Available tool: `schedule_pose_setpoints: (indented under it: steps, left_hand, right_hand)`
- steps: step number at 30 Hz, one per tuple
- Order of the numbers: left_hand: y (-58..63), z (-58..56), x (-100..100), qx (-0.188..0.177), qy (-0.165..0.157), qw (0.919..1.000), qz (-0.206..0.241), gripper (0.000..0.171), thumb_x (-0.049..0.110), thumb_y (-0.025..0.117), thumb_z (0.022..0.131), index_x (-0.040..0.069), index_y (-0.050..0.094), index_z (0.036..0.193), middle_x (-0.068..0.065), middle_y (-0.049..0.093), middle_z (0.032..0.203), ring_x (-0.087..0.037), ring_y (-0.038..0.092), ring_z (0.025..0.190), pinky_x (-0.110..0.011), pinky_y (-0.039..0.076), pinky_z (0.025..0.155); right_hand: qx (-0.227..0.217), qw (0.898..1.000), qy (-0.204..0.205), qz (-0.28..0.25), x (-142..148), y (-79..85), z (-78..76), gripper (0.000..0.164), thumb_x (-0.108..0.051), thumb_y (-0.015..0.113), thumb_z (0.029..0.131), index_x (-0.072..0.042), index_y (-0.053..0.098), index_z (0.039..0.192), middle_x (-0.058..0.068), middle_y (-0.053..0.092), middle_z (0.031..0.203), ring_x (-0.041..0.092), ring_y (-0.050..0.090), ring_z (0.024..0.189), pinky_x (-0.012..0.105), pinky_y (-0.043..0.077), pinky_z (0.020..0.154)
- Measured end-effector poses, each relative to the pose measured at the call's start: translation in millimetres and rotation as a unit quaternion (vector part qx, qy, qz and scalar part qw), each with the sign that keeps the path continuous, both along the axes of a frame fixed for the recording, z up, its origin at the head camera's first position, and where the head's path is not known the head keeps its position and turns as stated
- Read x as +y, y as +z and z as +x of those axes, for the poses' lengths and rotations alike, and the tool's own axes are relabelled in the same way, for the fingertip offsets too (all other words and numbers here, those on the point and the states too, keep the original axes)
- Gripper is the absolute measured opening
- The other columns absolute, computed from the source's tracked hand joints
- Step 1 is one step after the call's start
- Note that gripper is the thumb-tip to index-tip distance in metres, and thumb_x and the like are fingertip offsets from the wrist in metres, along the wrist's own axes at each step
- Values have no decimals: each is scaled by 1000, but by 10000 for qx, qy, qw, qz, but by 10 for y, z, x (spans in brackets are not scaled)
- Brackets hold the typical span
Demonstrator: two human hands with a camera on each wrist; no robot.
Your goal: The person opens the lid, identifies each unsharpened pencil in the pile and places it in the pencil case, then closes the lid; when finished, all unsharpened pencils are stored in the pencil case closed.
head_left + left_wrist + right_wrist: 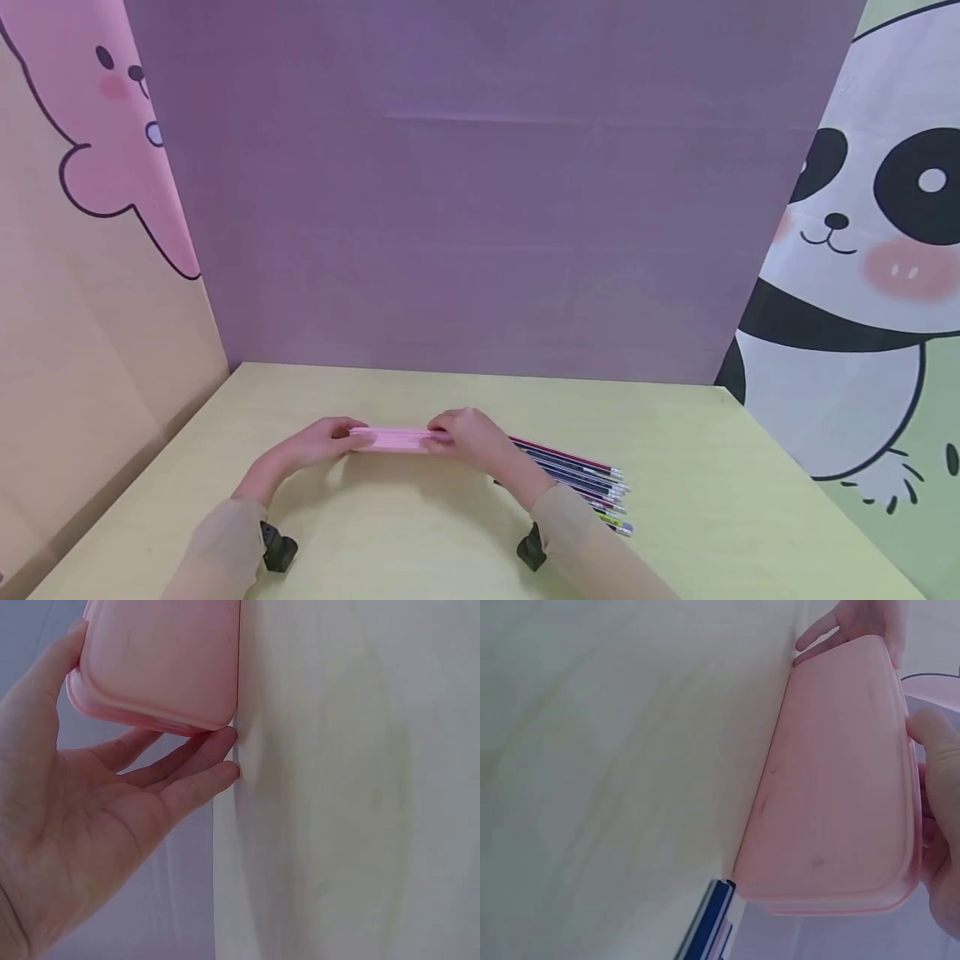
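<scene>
A pink plastic box (396, 440) with rounded corners is held at both ends, near the middle of the table. My left hand (318, 443) grips its left end; in the left wrist view the thumb is on one edge of the box (161, 660) and the fingertips reach under its end, down at the tabletop. At the other end, my right hand (476, 440) holds the box with its thumb on the near rim. Its fingers are behind the box (832, 795) and partly hidden in the right wrist view. The box's long lower edge is close to the tabletop.
Several pencils (573, 468), mostly dark striped with white eraser ends, lie side by side under and beyond my right forearm. A light wooden table (405, 550) carries everything. Behind it stands a purple panel (480, 208), with cartoon-printed walls to either side.
</scene>
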State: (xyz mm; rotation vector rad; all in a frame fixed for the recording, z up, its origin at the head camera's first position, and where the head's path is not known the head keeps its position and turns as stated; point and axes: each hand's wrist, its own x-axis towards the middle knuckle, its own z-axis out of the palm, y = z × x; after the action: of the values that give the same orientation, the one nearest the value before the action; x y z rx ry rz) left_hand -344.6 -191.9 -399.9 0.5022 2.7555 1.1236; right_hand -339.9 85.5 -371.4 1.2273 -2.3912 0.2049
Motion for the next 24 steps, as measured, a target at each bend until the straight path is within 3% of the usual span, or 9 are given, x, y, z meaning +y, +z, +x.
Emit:
schedule_pose_setpoints:
  steps: [5,12,15,24]
  left_hand:
    - [4,-12,-1,-34,-2,10000,-12,60,51,54,90,4,55,127,-9,61,119,-21,55,106,-46,45,95]
    - [-33,-30,15,-306,103,9991,259,60,49,60,87,2,56,123,-4,63,104,-15,55,91,-31,50,81]
    - [-41,-33,22,-325,201,9990,210,60,51,60,86,2,56,122,-3,62,102,-15,54,91,-30,49,81]
    - [-40,-45,1,-368,218,9988,241,62,52,62,85,5,55,125,-4,62,110,-16,55,96,-35,49,87]
  right_hand:
    - [-71,9993,-184,323,-33,25,1,26,-31,64,89,-7,71,96,2,71,89,13,67,79,22,55,77]
    - [950,9920,-155,814,-100,-35,24,15,-24,61,91,-9,63,88,-2,64,72,8,56,58,19,52,60]
    - [1043,9917,-177,728,-113,-36,37,14,-23,61,91,-9,63,87,-2,64,70,7,56,56,19,52,59]
    - [-4,9991,-314,275,-52,8,45,22,-28,61,91,-8,68,97,1,69,85,12,65,74,22,55,75]
